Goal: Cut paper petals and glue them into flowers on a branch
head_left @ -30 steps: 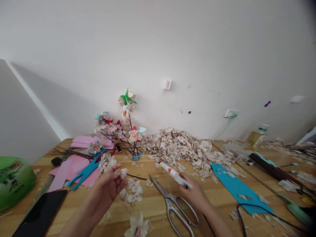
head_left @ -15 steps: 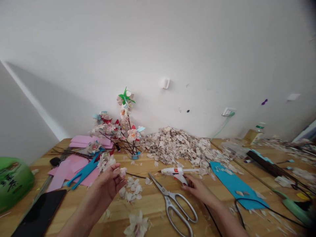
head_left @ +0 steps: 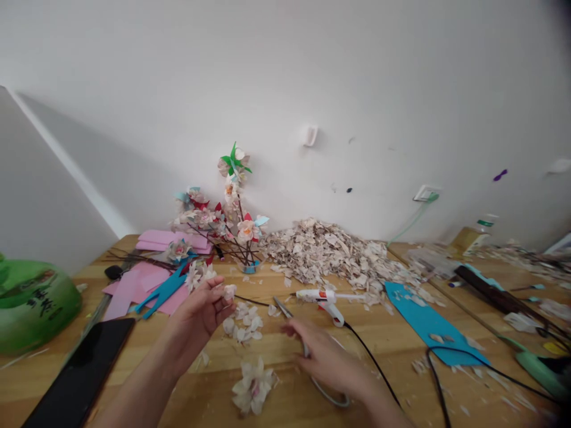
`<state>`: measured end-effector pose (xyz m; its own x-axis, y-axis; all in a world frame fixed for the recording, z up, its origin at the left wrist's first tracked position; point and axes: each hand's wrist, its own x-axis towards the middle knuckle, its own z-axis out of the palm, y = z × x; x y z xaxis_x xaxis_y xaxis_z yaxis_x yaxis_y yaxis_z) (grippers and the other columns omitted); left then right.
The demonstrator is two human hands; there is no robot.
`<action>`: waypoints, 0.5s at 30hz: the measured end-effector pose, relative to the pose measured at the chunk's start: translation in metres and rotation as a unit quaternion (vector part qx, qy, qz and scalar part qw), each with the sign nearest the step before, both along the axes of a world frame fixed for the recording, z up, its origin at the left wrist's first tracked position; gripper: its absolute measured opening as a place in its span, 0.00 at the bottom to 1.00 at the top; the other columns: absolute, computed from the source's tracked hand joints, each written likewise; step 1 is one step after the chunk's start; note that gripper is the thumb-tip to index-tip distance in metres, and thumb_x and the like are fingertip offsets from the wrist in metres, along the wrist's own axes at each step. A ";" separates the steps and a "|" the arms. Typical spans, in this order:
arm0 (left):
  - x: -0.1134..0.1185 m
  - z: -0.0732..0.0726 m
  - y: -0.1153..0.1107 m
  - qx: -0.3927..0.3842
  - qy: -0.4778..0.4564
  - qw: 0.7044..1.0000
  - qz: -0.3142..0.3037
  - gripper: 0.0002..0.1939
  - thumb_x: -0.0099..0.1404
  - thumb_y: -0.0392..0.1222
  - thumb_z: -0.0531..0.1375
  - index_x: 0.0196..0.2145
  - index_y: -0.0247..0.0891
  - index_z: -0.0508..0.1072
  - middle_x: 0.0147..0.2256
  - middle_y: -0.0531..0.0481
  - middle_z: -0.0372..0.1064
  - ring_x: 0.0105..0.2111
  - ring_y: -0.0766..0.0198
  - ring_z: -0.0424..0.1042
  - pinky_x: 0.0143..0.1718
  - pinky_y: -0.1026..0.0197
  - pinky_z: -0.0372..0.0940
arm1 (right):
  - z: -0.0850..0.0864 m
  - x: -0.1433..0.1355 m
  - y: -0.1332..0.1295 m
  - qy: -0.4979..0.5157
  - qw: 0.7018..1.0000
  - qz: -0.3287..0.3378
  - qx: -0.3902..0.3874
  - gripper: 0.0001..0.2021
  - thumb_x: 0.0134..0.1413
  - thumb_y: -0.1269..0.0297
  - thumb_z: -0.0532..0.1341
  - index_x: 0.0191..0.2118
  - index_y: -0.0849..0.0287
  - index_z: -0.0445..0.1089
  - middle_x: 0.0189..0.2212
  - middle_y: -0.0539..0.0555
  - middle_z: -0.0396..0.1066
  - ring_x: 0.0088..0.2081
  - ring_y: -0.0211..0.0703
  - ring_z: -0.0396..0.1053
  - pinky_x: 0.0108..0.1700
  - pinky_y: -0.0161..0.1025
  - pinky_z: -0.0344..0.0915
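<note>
My left hand (head_left: 203, 312) is closed round a small pale petal bud (head_left: 229, 291) at its fingertips. A thin dark stem (head_left: 252, 301) runs right from the bud. My right hand (head_left: 314, 351), a little blurred, is over the silver scissors (head_left: 282, 307) and hides much of them; its fingers are apart. Just behind it the white glue gun (head_left: 322, 297) lies on the table, its nozzle pointing left. Loose white petals (head_left: 244, 324) lie between my hands, and a finished-looking pale flower (head_left: 254, 386) rests nearer to me.
Flowers on branches stand in a small holder (head_left: 250, 268) near the wall, beside a large heap of dried petals (head_left: 328, 249). Pink paper (head_left: 172, 240), a black phone (head_left: 82, 371) and a green bag (head_left: 38, 303) are left. Blue card (head_left: 430, 324) and a black cord (head_left: 372, 356) lie right.
My right hand has left the glue gun and moved left over the scissors. My left hand keeps the bud. The view has shifted slightly.
</note>
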<state>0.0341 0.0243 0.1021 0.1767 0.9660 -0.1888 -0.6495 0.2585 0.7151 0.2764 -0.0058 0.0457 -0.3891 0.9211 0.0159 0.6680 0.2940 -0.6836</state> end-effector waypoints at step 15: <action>0.005 -0.011 0.003 0.015 0.059 0.998 -0.012 0.10 0.53 0.27 0.58 0.32 0.37 0.68 0.26 0.53 0.71 0.28 0.67 0.71 0.37 0.60 0.67 | -0.054 -0.045 0.018 0.295 0.913 0.064 -0.275 0.26 0.31 0.71 0.68 0.42 0.55 0.63 0.31 0.46 0.70 0.33 0.38 0.69 0.33 0.33 0.61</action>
<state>0.0396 0.0271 0.0913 0.1786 0.9673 -0.1803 -0.5546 0.2503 0.7936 0.2315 0.0124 -0.0081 -0.5668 0.8008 -0.1936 0.1205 -0.1518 -0.9810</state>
